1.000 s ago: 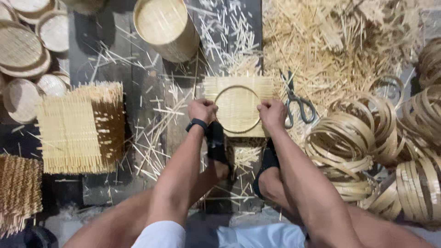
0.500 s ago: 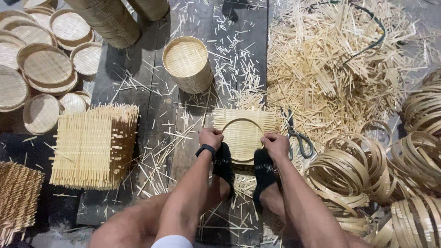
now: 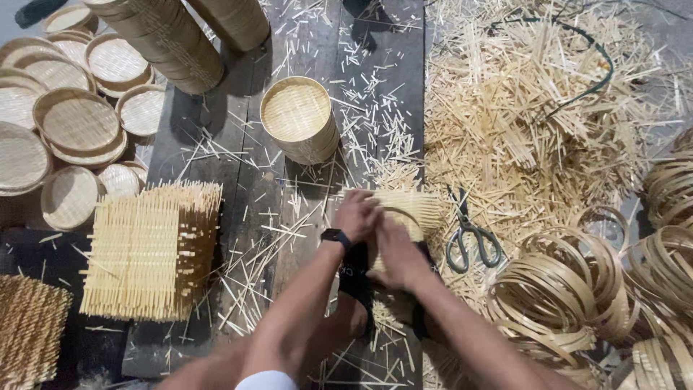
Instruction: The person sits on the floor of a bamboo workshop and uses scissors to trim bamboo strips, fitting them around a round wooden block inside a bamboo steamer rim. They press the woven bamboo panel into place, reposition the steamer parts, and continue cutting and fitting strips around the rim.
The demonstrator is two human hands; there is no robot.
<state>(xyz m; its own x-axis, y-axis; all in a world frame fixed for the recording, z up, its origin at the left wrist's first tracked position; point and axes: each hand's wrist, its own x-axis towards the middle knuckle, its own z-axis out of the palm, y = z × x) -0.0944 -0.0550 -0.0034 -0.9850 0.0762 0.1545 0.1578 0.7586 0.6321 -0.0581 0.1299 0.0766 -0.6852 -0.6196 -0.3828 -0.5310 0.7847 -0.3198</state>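
— Where does the woven bamboo mat lie against the person's hands?

— It sits on the dark wooden floor boards right under and just beyond them. The left hand presses on its near left part, and the right hand covers its near middle. Only the far fringe and right edge of the mat show past the fingers.

— Are the hands closed on it?

— Both are curled down onto it, fingers bent and touching the weave. The motion blur hides whether they truly grip it or only press, so that cannot be told.

— What lies about the mat?

— Scissors with grey handles lie just to its right, apart from the right hand. Beyond them spreads a heap of bamboo slivers, and bamboo hoops pile up at the right. Farther ahead of the mat stands a stack of round bamboo trays, well apart. On the left lies a pile of square woven mats, with shallow round trays beyond it.

— And the left wrist?

— It wears a black watch.
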